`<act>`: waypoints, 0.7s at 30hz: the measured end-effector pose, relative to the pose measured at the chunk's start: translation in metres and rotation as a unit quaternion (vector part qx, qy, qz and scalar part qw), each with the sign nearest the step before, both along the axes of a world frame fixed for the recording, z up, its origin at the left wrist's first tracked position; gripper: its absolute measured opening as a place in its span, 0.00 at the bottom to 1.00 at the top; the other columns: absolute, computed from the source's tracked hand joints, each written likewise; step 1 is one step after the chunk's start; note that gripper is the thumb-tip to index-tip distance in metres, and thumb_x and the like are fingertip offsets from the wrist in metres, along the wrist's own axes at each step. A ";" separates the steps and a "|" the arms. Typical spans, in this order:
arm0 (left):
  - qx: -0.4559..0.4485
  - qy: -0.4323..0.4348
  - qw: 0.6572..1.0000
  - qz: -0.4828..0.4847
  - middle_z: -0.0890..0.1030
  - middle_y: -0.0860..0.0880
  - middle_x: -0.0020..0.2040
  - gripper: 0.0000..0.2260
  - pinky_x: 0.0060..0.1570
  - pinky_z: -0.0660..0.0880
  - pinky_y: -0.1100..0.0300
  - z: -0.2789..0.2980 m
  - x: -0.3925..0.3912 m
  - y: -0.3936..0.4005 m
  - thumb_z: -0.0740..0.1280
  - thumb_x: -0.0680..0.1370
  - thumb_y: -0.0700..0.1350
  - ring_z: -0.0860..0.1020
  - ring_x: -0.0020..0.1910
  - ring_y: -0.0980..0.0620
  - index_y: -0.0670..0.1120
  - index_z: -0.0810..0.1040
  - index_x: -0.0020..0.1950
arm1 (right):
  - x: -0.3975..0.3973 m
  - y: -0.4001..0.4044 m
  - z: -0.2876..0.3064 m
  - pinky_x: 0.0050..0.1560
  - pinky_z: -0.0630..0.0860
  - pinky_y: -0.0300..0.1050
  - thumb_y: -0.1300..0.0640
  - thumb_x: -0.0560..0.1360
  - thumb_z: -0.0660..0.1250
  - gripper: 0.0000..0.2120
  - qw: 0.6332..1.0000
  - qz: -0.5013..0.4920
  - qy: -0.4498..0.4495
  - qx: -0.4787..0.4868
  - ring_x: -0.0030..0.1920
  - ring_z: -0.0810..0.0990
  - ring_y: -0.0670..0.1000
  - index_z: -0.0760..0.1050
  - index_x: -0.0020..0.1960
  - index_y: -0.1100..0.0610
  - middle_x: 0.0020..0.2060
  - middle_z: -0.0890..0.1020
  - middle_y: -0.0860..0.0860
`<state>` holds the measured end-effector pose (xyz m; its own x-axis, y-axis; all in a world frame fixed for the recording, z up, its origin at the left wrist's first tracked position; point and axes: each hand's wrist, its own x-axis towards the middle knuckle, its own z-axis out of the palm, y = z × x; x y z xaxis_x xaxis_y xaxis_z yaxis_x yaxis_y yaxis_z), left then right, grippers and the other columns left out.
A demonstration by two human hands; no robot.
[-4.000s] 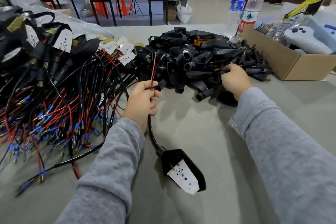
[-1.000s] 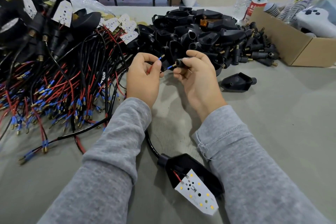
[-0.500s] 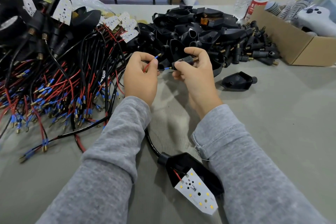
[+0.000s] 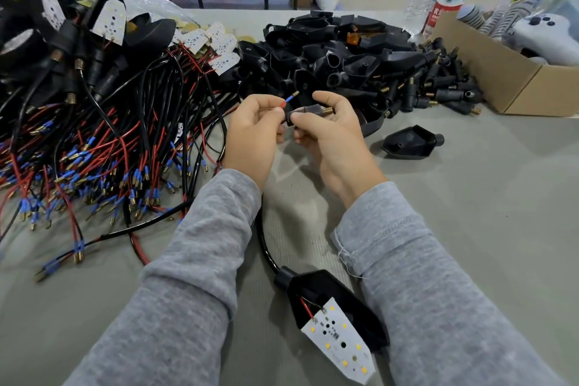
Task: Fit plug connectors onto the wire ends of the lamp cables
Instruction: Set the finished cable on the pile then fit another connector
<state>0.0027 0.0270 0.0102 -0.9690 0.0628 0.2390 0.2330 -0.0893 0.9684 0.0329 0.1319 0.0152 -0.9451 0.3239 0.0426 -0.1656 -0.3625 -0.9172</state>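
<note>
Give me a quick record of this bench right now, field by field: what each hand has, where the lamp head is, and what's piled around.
left hand: pinches a red wire with a blue-sleeved tip, tip pointing up and right
right hand: holds a black plug connector, brass thread to the right
wire in connector: cannot tell
lamp head: lies on the table near the sleeves, LED board up
left pile: wired lamp cables
far pile: black housings and connectors
loose housing: right of the hands
cardboard box: far right
</note>
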 end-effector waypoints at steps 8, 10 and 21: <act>0.144 -0.056 0.988 -0.010 0.72 0.50 0.39 0.12 0.38 0.72 0.67 0.005 0.001 0.006 0.54 0.82 0.33 0.72 0.33 0.61 0.45 0.72 0.45 | -0.001 -0.006 -0.003 0.33 0.71 0.36 0.77 0.71 0.67 0.22 0.994 0.071 -0.018 0.083 0.36 0.74 0.49 0.67 0.56 0.57 0.39 0.78 0.56; 0.175 -0.065 0.982 -0.003 0.72 0.50 0.42 0.13 0.41 0.73 0.68 0.008 0.001 0.005 0.53 0.83 0.32 0.72 0.38 0.59 0.45 0.71 0.45 | 0.000 -0.007 -0.003 0.30 0.70 0.34 0.76 0.71 0.67 0.21 0.989 0.082 -0.029 0.117 0.34 0.73 0.47 0.68 0.57 0.58 0.39 0.76 0.56; 0.294 -0.135 0.944 -0.059 0.77 0.46 0.44 0.09 0.23 0.68 0.62 0.016 0.007 -0.002 0.52 0.84 0.37 0.76 0.39 0.51 0.46 0.69 0.49 | -0.001 -0.012 0.005 0.29 0.70 0.44 0.48 0.85 0.52 0.21 0.992 0.073 -0.050 0.092 0.26 0.72 0.50 0.76 0.44 0.59 0.36 0.77 0.61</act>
<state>0.0092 0.0253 0.0265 -0.9941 0.1079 0.0114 -0.0606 -0.6396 0.7663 0.0318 0.1203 0.0201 -0.9838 0.1790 -0.0077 -0.0288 -0.2005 -0.9793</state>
